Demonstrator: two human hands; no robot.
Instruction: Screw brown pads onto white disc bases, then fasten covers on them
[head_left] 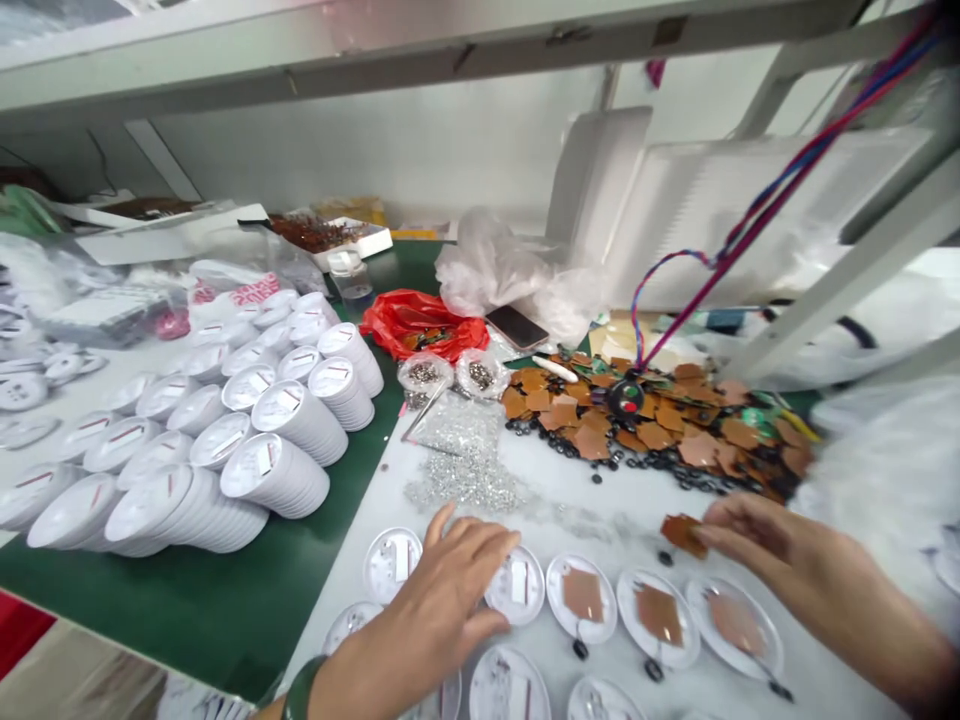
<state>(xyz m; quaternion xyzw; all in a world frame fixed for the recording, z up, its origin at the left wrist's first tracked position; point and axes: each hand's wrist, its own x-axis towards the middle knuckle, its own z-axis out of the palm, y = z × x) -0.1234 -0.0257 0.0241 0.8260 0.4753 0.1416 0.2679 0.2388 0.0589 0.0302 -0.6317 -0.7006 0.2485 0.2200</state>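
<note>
My right hand (757, 540) pinches a small brown flat plate (682, 534) in the air, and a little black ring-shaped part (665, 559) hangs just under it. Below that hand, a white round dish (772, 640) holds a brown plate with a black part at its edge. Two more dishes with brown plates (583, 594) lie to its left. My left hand (442, 590), fingers stretched and apart, hovers over or rests on the row, beside a white dish (517, 612) with a white strip in it. Whether it touches a dish I cannot tell.
Stacked white dishes (277, 475) fill the left side. Behind the row lie loose shiny small parts (465, 480), a heap of brown plates (592, 430), a red bag (427, 325) and a phone (517, 327). A screwdriver-like tool hangs on twisted cables (750, 230) over the heap.
</note>
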